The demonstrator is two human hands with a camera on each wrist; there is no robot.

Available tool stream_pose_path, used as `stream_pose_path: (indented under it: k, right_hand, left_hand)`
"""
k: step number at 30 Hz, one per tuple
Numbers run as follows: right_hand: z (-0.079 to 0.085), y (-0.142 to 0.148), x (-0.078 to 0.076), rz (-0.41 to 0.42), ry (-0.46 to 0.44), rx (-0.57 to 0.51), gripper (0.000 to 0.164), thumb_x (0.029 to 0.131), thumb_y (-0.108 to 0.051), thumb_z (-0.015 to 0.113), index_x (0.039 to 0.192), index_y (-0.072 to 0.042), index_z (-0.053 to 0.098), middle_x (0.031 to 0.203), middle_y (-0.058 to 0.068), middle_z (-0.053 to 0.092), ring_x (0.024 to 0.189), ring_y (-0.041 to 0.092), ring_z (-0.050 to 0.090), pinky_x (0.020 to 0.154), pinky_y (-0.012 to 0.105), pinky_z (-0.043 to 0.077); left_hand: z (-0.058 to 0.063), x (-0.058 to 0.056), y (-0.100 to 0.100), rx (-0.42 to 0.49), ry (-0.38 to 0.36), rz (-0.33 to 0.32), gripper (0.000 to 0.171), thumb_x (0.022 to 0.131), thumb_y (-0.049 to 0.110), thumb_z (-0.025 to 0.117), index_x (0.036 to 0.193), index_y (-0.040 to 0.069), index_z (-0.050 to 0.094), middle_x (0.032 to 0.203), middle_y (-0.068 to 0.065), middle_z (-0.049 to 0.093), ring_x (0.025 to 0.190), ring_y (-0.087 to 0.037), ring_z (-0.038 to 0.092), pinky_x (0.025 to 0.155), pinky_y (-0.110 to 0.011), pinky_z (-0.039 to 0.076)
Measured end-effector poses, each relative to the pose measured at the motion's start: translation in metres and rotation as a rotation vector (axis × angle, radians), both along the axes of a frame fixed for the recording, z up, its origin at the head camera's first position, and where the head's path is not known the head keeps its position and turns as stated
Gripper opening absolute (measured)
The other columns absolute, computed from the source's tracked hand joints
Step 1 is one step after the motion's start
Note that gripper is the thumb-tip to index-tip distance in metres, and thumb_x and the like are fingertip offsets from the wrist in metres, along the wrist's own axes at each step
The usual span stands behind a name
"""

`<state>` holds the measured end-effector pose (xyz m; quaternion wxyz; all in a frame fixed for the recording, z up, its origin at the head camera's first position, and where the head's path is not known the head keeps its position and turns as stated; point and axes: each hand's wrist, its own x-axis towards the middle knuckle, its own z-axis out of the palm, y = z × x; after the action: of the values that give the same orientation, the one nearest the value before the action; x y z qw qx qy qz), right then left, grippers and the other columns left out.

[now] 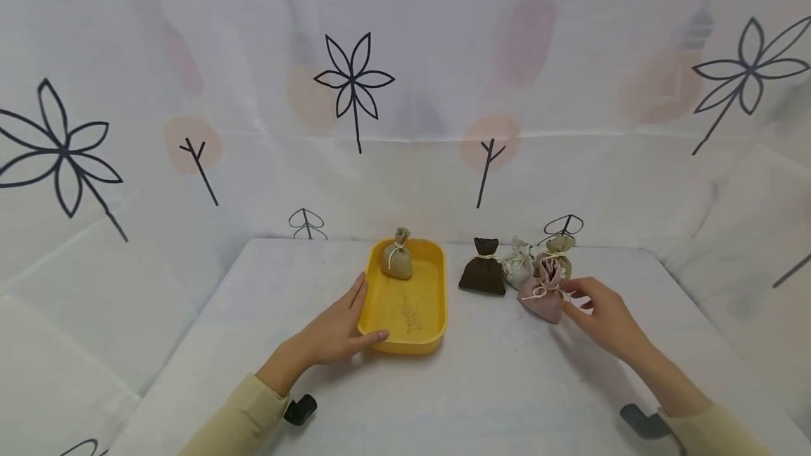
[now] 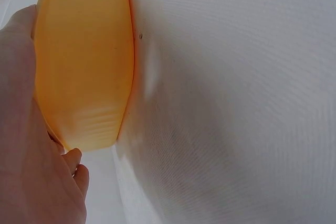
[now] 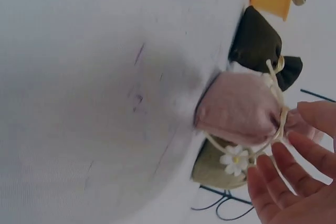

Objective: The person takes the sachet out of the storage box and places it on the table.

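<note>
In the head view my left hand [image 1: 336, 329] rests against the left side of a yellow tray [image 1: 434, 340], fingers along its wall and thumb over the near rim. The left wrist view shows the tray's outer wall [image 2: 84, 51] beside the palm. A tan drawstring pouch [image 1: 397, 261] stands inside the tray at its far end. Over on the right, my right hand [image 1: 598, 312] pinches the tied neck of a pink drawstring pouch [image 1: 541, 299]. The right wrist view has thumb and fingers either side of that neck, with the pouch's base close to the table.
Close by the pink pouch stand a dark brown pouch [image 1: 483, 276], a pale grey-white pouch [image 1: 519, 269] and an olive-tan pouch [image 1: 560, 250] with a white flower [image 3: 234, 160]. A patterned cloth [image 1: 405, 181] hangs behind the white table [image 1: 500, 385].
</note>
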<state>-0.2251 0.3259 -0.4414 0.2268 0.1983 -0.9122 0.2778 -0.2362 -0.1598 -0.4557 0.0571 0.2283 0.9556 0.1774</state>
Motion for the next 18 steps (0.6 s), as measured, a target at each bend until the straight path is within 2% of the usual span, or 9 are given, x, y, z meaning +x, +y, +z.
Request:
stream_pose_path:
  k: [6, 11, 16, 18]
  right_hand:
    - [0.006, -0.019, 0.004, 0.043, -0.053, -0.01, 0.026, 0.087, -0.002, 0.078, 0.111, 0.001, 0.069, 0.098, 0.007, 0.07, 0.085, 0.019, 0.063, 0.068, 0.033, 0.056]
    - [0.012, -0.038, 0.002, 0.09, -0.099, -0.049, 0.024, 0.088, -0.002, 0.077, 0.111, 0.0, 0.071, 0.1, 0.007, 0.073, 0.085, 0.01, 0.063, 0.072, 0.031, 0.057]
    - [0.015, -0.06, -0.004, 0.119, -0.184, -0.088, 0.021, 0.092, -0.006, 0.075, 0.112, -0.001, 0.07, 0.103, 0.009, 0.072, 0.091, 0.018, 0.066, 0.078, 0.029, 0.058]
    - [0.016, -0.07, -0.009, 0.142, -0.193, -0.1, 0.022, 0.093, -0.007, 0.075, 0.112, 0.001, 0.069, 0.104, 0.012, 0.072, 0.093, 0.025, 0.068, 0.079, 0.033, 0.059]
  left_hand:
    - [0.0, 0.001, 0.001, 0.004, -0.008, 0.01, 0.112, 0.093, 0.077, 0.048, 0.164, 0.004, 0.002, 0.172, -0.004, -0.008, 0.157, -0.023, 0.012, 0.125, -0.042, 0.022]
    - [0.0, 0.001, 0.001, 0.006, -0.004, 0.005, 0.111, 0.093, 0.077, 0.048, 0.164, 0.004, 0.002, 0.172, -0.003, -0.009, 0.157, -0.023, 0.012, 0.125, -0.042, 0.022]
    - [-0.001, 0.0, 0.001, 0.002, 0.001, 0.001, 0.112, 0.093, 0.077, 0.047, 0.164, 0.004, 0.001, 0.172, -0.003, -0.009, 0.158, -0.022, 0.011, 0.125, -0.042, 0.022]
    - [-0.001, 0.001, 0.001, 0.0, -0.002, 0.002, 0.112, 0.093, 0.077, 0.047, 0.164, 0.004, 0.001, 0.172, -0.004, -0.009, 0.158, -0.023, 0.011, 0.125, -0.042, 0.022]
